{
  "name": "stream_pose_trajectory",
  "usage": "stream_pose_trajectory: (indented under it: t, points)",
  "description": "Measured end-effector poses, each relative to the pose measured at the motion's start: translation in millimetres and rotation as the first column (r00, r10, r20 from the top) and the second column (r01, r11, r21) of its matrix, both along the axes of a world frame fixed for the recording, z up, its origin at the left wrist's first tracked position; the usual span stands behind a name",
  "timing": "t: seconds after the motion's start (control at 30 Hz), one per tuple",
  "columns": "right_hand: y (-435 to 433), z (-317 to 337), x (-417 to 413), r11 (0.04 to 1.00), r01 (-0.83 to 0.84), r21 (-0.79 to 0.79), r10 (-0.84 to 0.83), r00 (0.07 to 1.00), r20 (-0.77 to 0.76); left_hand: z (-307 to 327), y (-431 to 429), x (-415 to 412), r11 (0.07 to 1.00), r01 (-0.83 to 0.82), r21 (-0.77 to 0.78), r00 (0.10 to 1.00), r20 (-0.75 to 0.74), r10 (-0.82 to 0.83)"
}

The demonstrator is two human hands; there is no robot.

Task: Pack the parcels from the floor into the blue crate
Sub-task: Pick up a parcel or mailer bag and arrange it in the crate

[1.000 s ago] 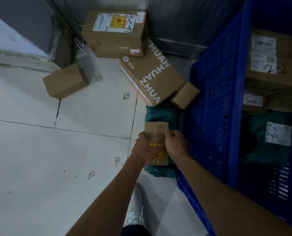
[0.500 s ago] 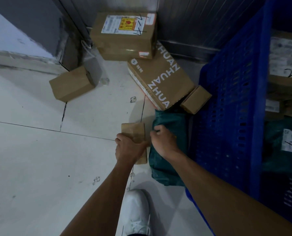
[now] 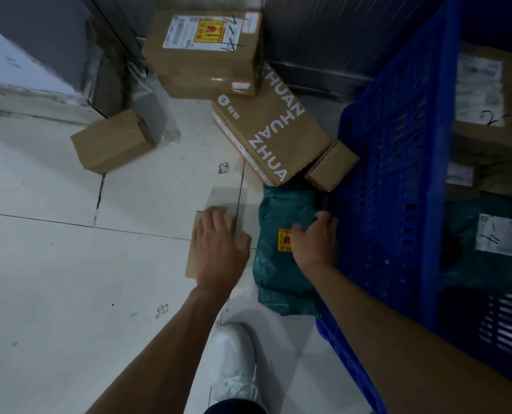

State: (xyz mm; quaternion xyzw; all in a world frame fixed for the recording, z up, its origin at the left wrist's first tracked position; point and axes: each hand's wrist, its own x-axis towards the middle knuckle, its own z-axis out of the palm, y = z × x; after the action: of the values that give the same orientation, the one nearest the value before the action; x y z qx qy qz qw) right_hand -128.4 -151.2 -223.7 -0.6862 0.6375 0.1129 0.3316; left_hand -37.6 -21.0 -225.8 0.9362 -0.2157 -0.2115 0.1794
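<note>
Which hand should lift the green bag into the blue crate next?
Right, probably. The right hand grips the green bag, which lies right beside the blue crate. The left hand is farther away, busy on the brown parcel.

Both bare arms reaching forward and down, left hand (image 3: 218, 246) lying palm-down, fingers curling over a small brown parcel (image 3: 195, 255), right hand (image 3: 317, 242) gripping a green bag (image 3: 278, 279), fingers bent, thumb spread
</note>
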Motion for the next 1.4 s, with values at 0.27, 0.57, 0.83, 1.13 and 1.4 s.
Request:
stream_pose_trajectory:
  t: [0.27, 0.57, 0.83, 1.13, 1.4]
  points:
    - [-4.5, -11.1, -21.7, 0.902, 0.215, 0.374, -0.197, 0.977, -0.087, -34.3, -23.0, -42.7, 0.993, 0.024, 0.119, 0.636, -0.768, 0.077]
    - [4.6, -1.9, -21.9, 0.823, 0.231, 0.519, -0.277, 0.961, 0.012, 5.8, -19.4, -49.2, 0.970, -0.194, 0.147, 0.515, -0.827, 0.228]
    - [8.3, 54.6, -19.3, 0.821, 0.079, 0.565, -0.147, 0.986, 0.076, 62.2, -12.4, -41.1, 0.945, -0.296, 0.139, 0.632, -0.713, 0.303]
    - [9.7, 169.6, -25.7, 0.804, -0.044, 0.593, -0.111, 0.969, 0.221, 171.6, -7.3, -30.1, 0.896, -0.441, 0.040, 0.684, -0.631, 0.365]
    - [-0.1, 274.2, -35.8, 0.817, -0.135, 0.561, -0.113, 0.917, 0.384, 281.6, -17.2, -26.8, 0.867, -0.487, -0.107, 0.731, -0.593, 0.337]
